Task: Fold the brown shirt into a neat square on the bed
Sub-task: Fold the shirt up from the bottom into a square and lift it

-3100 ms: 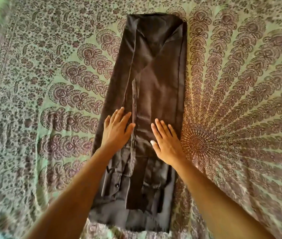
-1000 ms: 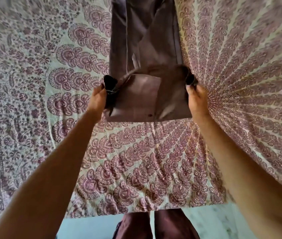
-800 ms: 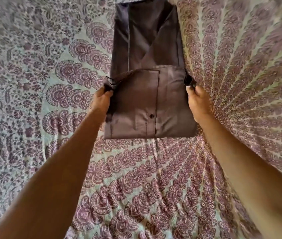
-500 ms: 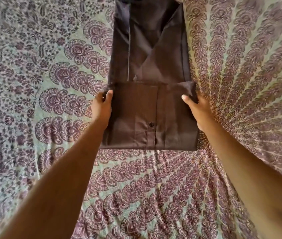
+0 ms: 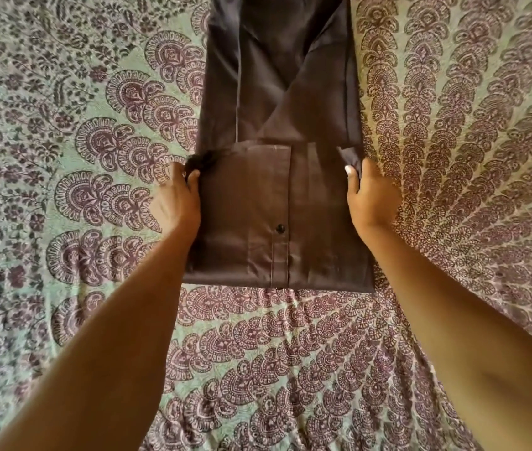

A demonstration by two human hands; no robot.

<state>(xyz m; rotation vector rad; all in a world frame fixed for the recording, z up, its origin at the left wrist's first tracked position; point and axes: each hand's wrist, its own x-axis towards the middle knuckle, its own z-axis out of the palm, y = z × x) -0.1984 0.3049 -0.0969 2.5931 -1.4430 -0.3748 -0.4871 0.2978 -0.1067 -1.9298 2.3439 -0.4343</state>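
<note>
The brown shirt (image 5: 277,131) lies on the bed (image 5: 258,353) as a long narrow strip running away from me. Its near end is folded up over the strip, forming a flat panel with a button placket facing up. My left hand (image 5: 176,200) pinches the panel's upper left corner. My right hand (image 5: 369,196) pinches the upper right corner. Both hands rest at the shirt's side edges, low on the bed. The far end of the shirt runs out of the top of the view.
A green and maroon patterned bedsheet (image 5: 79,157) covers the bed on all sides of the shirt. My forearms reach in from the bottom corners of the view.
Both hands lifted the shirt's near end and carried it away from me, laying it flat over the strip. The folded panel has settled onto the shirt.
</note>
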